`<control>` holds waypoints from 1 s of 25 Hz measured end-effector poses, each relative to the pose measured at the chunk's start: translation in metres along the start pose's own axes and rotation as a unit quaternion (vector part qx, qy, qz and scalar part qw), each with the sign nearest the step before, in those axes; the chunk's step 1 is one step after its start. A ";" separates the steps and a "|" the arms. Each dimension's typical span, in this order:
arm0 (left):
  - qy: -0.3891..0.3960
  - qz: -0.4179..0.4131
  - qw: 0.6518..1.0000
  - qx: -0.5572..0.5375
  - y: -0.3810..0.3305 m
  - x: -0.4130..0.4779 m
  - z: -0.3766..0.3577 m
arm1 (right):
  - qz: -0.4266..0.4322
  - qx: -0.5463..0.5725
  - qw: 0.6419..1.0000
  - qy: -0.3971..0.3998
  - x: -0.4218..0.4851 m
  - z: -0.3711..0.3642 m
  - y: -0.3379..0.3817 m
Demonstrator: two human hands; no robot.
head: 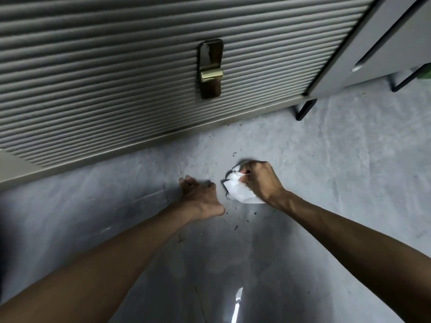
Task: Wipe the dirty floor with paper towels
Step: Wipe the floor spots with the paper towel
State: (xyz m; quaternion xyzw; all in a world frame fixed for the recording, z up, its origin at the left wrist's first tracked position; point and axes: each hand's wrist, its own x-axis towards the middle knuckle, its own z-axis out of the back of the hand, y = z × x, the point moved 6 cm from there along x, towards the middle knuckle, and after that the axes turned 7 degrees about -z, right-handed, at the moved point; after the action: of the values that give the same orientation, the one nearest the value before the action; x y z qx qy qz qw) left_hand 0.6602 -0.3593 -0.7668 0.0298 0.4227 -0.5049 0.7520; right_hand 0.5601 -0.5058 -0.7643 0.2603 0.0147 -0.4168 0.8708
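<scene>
With the right hand (261,180) in a grip clamped on the towel (238,191), near the far edge of the floor (326,159), and the left hand (200,197) resting there holding nothing, it seems best to press low and sweep the specks (235,227) into one pile.

text: none legible | labels: none | numbers: none | signs: none

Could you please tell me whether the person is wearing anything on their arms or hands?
No. The left hand and right hand are bare, with no gloves, rings or watch showing. The left arm and right arm are uncovered, with no sleeve in view.
</scene>
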 end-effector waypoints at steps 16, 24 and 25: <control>-0.002 0.011 1.000 -0.012 0.002 0.007 -0.005 | -0.024 -0.133 0.989 -0.058 0.069 0.008 0.026; 0.013 0.007 1.000 -0.002 0.000 0.006 -0.005 | -0.027 -0.156 0.986 -0.045 0.086 0.019 0.028; 0.014 0.009 1.000 -0.004 0.002 0.007 -0.006 | -0.032 -0.150 0.987 -0.042 0.086 0.018 0.027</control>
State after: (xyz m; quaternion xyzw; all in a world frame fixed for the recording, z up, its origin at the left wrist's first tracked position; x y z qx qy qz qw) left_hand 0.6588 -0.3605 -0.7756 0.0375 0.4346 -0.4961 0.7507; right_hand 0.6324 -0.5620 -0.7574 0.1082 0.0488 -0.4481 0.8861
